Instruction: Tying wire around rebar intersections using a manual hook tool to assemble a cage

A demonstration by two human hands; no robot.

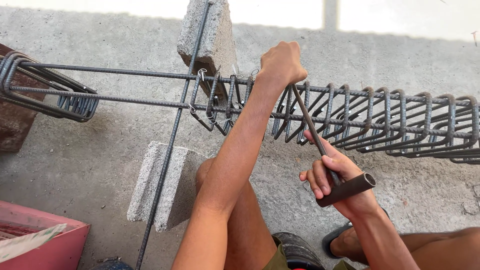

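Nearest, right hand (334, 176) closed around T-handled tying tool (345, 190): short dark tube as crossbar, thin steel shank running up-left toward the cage. Fingers wrapped tight on shank and crossbar junction. Tool judged rigid, light, rough enough to resist slipping; best held at the crossbar for twisting leverage. Farther, left hand (281, 64) clenched in a fist over the top bar of the rebar cage (350, 117), fingers fully curled, exact contents of the grip not discernible. Cage lying horizontally across mid-scene, left to right, propped on concrete blocks (159, 185). Judged heavy, stiff, abrasive, with sharp wire ends; best gripped on a long bar between stirrups. Appearance: ribbed dark-grey bars, closely spaced bent stirrups (400, 120) at right, thin bright tie wire (202, 74) at several crossings, loose stirrup bundle (75, 102) far left.
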